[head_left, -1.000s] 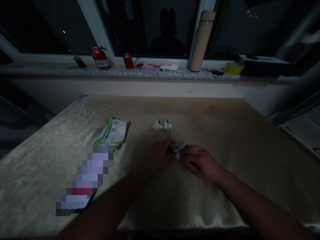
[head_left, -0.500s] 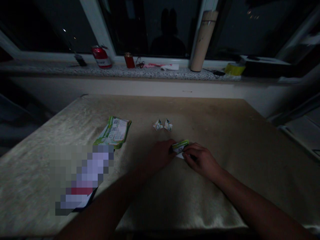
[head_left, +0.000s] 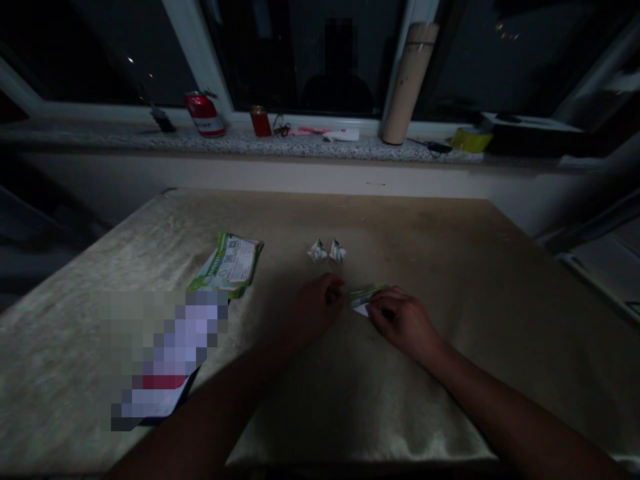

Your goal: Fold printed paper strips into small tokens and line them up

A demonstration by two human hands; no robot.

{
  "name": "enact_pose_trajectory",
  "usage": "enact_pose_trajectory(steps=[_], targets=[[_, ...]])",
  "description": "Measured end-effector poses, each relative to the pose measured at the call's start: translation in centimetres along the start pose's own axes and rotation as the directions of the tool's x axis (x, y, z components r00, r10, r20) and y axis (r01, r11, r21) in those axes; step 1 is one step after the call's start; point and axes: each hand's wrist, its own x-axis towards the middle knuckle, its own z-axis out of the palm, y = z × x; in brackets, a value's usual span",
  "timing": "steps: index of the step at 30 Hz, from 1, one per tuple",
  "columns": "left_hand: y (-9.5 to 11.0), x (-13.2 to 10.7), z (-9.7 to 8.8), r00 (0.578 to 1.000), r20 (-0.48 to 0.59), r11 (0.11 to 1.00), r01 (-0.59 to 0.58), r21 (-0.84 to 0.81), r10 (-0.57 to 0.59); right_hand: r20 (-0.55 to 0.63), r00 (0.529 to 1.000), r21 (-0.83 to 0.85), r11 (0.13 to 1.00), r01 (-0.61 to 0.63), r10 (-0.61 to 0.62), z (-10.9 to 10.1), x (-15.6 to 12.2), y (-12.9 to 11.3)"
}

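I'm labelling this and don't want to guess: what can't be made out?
All in the head view:
Small green-and-white packet: right end hidden by the right hand.
Green packaging at left: fine print too small and blurred.
Flat object nearer: surface masked by pixelation.
Middle window pane: outside lost in darkness.
Right forearm: cut off by the bottom edge.

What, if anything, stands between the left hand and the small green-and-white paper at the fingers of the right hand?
Nothing visible: only a narrow strip of tablecloth shows between the left hand and the paper. The right hand is on the paper's other side, and two small folded pieces lie farther back.
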Motion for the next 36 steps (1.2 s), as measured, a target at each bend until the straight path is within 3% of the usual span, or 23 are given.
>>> enact_pose_trajectory(steps=[3,4,6,8,11,14,25,36], targets=[[0.9,-1.6,0.2,0.978,-0.114,0.974,-0.157,0.163,0.177,-0.029,0.999,-0.016,0.999,-0.036,0.036,-0.1,0.0,0.2],[1.3,-2.3,0.6,0.958,-0.087,0.942,-0.247,0.227,0.272,-0.034,0.998,-0.019,0.999,-0.044,0.044,-0.1,-0.1,0.3],[2.1,-3.7,1.7,0.888,0.108,0.826,-0.455,0.332,0.446,-0.04,0.998,-0.028,0.998,-0.057,0.056,-0.1,-0.2,0.5],[2.6,-4.7,3.0,0.848,0.196,0.74,-0.526,0.418,0.493,-0.047,0.997,-0.049,0.997,-0.067,0.065,-0.1,-0.3,0.6],[2.8,-5.4,4.7,0.825,0.203,0.681,-0.553,0.48,0.527,-0.066,0.996,-0.09,0.994,-0.066,0.06,-0.1,-0.5,0.8],[2.6,-5.5,5.4,0.832,0.129,0.69,-0.525,0.498,0.539,-0.054,0.997,-0.094,0.994,-0.052,0.047,-0.3,-0.5,0.8],[2.9,-5.5,4.7,0.872,0.144,0.751,-0.477,0.457,0.467,-0.013,0.997,-0.143,0.987,-0.08,0.079,-0.3,-0.2,0.6],[2.9,-5.7,4.8,0.892,0.128,0.746,-0.435,0.505,0.434,-0.001,0.992,-0.19,0.974,-0.121,0.123,-0.6,0.3,0.0]])
